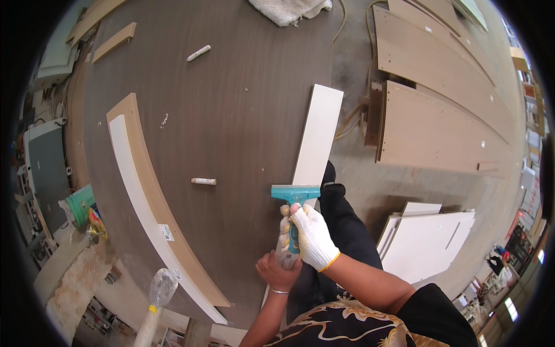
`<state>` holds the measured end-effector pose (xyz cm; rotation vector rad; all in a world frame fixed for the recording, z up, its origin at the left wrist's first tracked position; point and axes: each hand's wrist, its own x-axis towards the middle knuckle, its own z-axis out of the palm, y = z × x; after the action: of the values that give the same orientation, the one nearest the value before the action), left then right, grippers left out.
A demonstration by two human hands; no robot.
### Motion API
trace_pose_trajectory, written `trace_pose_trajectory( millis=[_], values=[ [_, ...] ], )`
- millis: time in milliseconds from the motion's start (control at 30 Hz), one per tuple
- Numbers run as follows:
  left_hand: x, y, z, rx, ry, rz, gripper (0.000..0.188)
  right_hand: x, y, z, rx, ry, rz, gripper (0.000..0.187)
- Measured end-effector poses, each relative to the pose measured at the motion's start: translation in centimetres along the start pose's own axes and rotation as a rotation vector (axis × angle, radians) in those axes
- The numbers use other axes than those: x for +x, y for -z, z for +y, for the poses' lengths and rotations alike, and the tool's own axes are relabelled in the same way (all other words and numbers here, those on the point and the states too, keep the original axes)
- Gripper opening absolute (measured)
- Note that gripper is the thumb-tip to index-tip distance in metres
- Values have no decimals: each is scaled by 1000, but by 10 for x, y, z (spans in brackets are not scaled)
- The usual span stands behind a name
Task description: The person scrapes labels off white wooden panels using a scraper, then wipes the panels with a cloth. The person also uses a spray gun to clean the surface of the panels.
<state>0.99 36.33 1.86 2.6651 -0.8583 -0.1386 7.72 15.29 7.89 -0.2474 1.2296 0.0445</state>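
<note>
Two hands come together at a teal scraper with a wide, straight head and a slim handle. The right hand (313, 236), in a white knit glove with a yellow cuff edge, is wrapped around the handle of the scraper (295, 193). The left hand (278, 272), bare with a metal bracelet, is curled beside the handle's lower end; whether it grips it, I cannot tell. The scraper's head lies across a smooth white board (318, 133), though contact is unclear. Under that board is a brown table (243, 127) with fine grain, bearing two stubby pale sticks (203, 181), a fluffy white rag (289, 10) and a long tan strip (151, 179). Brown panels (442, 127) and white panels (425, 243) lie to the right.
</note>
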Motion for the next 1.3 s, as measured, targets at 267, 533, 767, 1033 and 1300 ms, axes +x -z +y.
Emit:
trace_pose_trajectory(
  millis=[267, 533, 767, 1033, 1300],
  values=[
    [-11, -6, -13, -49, -11, 9, 49, -39, 42, 81, -99, -101, 40, 29],
    [-17, -6, -16, -79, 18, -55, 60, -33, 41, 87, -155, -52, 88, 30],
    [-5, -2, -4, -47, 11, -1, 73, -14, 4, 22, 113, -15, -1, 26],
    [3, -1, 2, -20, 3, 17, 74, 7, -12, -43, 120, -40, -87, 26],
    [0, -2, 1, -49, 8, 12, 75, 44, -24, -126, 127, -49, -167, 21]
  ],
)
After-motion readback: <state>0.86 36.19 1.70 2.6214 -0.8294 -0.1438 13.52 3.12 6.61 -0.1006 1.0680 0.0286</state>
